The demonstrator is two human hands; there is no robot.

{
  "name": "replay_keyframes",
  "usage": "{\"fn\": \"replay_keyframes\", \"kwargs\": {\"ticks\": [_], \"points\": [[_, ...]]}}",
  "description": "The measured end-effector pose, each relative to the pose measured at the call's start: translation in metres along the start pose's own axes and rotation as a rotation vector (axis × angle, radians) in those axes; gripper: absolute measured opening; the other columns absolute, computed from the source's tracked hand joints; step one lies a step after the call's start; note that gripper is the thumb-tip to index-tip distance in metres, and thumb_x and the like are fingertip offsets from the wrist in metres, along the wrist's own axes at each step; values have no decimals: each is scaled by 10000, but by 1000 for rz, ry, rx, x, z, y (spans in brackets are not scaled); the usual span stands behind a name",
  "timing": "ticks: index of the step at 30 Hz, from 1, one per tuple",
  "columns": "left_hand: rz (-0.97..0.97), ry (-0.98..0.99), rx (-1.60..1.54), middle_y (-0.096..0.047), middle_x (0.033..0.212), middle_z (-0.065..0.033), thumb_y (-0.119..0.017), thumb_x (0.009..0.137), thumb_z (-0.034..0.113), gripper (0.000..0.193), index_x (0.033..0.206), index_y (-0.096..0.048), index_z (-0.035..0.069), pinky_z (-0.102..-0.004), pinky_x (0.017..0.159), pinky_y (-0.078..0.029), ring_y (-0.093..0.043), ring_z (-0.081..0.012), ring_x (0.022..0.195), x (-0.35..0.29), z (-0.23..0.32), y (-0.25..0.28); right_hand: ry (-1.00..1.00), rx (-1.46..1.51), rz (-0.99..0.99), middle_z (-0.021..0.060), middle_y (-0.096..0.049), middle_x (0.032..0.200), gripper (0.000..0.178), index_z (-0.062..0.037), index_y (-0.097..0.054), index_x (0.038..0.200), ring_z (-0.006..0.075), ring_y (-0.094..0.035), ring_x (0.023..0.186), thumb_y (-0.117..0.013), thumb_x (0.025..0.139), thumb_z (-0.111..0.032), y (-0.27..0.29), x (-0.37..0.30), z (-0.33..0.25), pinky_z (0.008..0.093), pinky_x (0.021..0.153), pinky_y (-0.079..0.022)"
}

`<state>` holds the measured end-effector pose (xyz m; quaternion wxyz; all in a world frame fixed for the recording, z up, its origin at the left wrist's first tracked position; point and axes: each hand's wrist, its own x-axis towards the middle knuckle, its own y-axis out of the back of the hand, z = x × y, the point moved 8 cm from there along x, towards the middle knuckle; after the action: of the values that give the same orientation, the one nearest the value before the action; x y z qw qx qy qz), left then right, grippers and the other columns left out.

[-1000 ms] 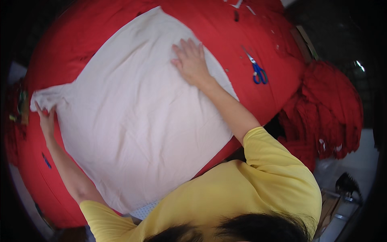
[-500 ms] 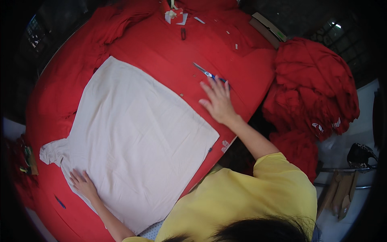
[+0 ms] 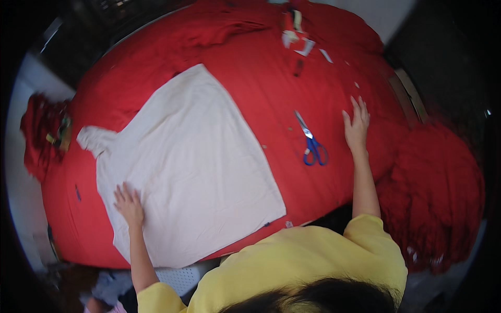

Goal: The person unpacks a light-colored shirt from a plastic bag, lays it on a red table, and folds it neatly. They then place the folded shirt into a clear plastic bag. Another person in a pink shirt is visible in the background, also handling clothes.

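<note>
A white garment [image 3: 182, 161] lies spread on a table covered in red fabric [image 3: 250, 73], with a crumpled bunch of its cloth at the left. My left hand [image 3: 129, 206] rests open and flat on the garment's left part, fingers apart. Out to the right, my right hand [image 3: 357, 129] is open over the red fabric and holds nothing. Scissors with blue handles [image 3: 312, 143] lie between the garment and my right hand, touched by neither.
Paper scraps and tags [image 3: 305, 47] lie at the far side, near a small dark tool [image 3: 298, 68]. A large heap of red cloth [image 3: 433, 193] is at the right. A dark slim object [image 3: 78, 193] lies left of the garment. More red cloth [image 3: 39, 135] is at the far left.
My right hand has moved right, away from the scissors, uncovering their handles. My left hand stays on the garment. The whole view has turned and shifted.
</note>
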<state>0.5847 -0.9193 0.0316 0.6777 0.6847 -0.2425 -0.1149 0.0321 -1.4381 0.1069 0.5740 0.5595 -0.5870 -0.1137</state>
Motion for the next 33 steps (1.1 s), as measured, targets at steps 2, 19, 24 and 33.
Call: {"fn": "replay_keyframes", "kwargs": {"ticks": [2, 19, 24, 33], "points": [[-56, 39, -67, -251, 1522, -124, -406, 965, 411, 553, 1455, -319, 171, -588, 1104, -110, -185, -335, 1412, -5, 7, 0, 50, 83, -33, 160, -319, 1471, 474, -111, -432, 1367, 356, -273, 1367, -536, 925, -247, -18, -2, -24, 539, 1118, -177], [192, 98, -304, -325, 1485, -130, -420, 917, 490, 588, 1393, -431, 145, -563, 1120, -104, -233, -305, 1397, -23, -19, 8, 891, 387, -493, 150, -365, 1443, 425, -101, -499, 1310, 362, -265, 1365, -540, 906, -229, -134, -176, -523, 554, 1116, -143], [172, 93, -409, -324, 1484, -136, -431, 915, 482, 590, 1388, -435, 130, -553, 1124, -95, -219, -302, 1402, -24, -24, 10, 821, 187, -511, 117, -326, 1481, 477, -158, -443, 1369, 333, -257, 1377, -476, 935, -353, -157, -199, -529, 542, 1114, -154], [112, 36, -367, -438, 1380, -155, -604, 841, 285, 455, 1246, -547, 85, -517, 1042, -311, -436, -332, 1252, -70, -151, 59, 827, 193, -491, 95, -334, 1480, 472, -159, -448, 1367, 306, -258, 1380, -477, 934, -343, -148, -200, -537, 523, 1120, -153]]}}
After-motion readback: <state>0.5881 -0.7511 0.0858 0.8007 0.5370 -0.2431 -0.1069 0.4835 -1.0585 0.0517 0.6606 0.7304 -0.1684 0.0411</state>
